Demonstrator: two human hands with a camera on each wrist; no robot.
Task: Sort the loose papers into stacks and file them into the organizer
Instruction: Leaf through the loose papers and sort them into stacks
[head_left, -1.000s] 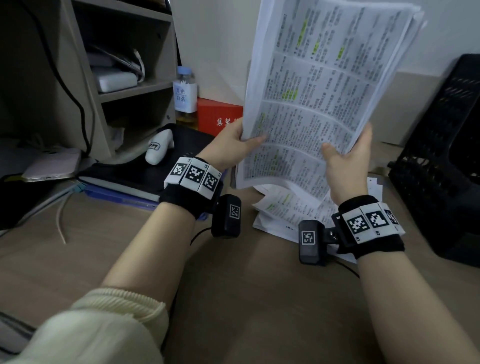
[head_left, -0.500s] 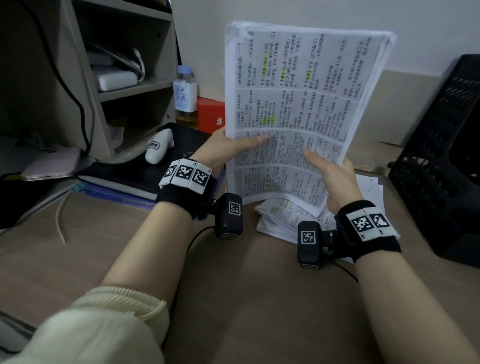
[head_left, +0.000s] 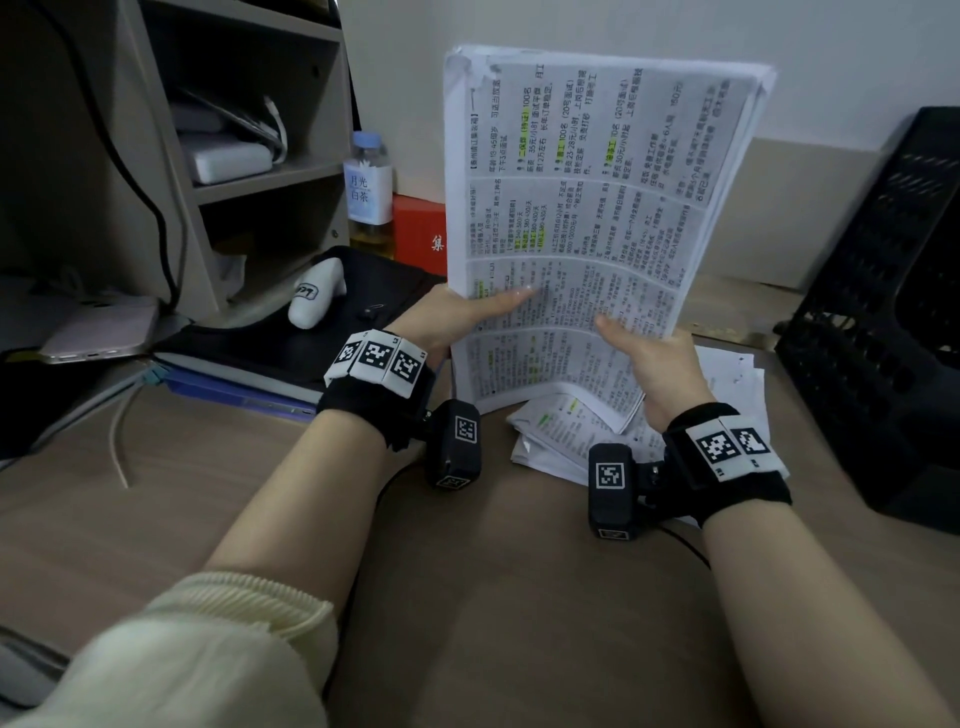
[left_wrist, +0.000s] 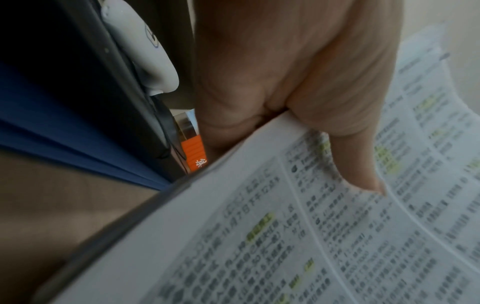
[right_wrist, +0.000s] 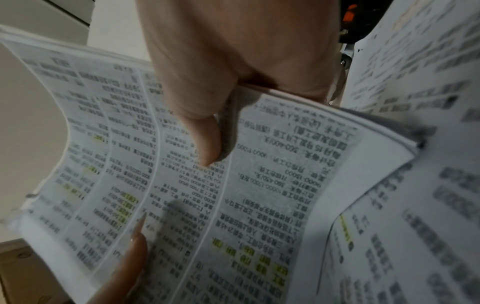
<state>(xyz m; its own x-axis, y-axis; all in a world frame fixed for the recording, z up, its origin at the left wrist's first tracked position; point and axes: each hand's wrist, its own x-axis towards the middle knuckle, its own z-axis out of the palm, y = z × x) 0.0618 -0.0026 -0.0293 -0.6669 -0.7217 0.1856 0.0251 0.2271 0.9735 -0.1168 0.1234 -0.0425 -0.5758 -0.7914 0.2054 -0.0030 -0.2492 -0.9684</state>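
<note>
A thick stack of printed papers (head_left: 587, 208) with yellow highlights stands upright above the desk, its lower edge over loose sheets (head_left: 561, 436). My left hand (head_left: 457, 317) grips the stack's left edge, thumb across the front page (left_wrist: 358, 156). My right hand (head_left: 649, 358) holds the lower right edge, thumb pressed on the print (right_wrist: 205, 139). The fingers of both hands are hidden behind the sheets. More loose papers (head_left: 727, 384) lie flat under and behind my right wrist. A black mesh organizer (head_left: 883, 312) stands at the right.
A grey shelf unit (head_left: 218, 156) is at the left with a bottle (head_left: 368, 197) and a red box (head_left: 421, 228) beside it. A white device (head_left: 317, 291) lies on a black pad over blue folders (head_left: 234, 389). A phone (head_left: 98, 332) lies far left.
The stack has swung from tilted right to upright and come lower, towards the loose sheets. Both hands have kept their hold and dropped slightly.
</note>
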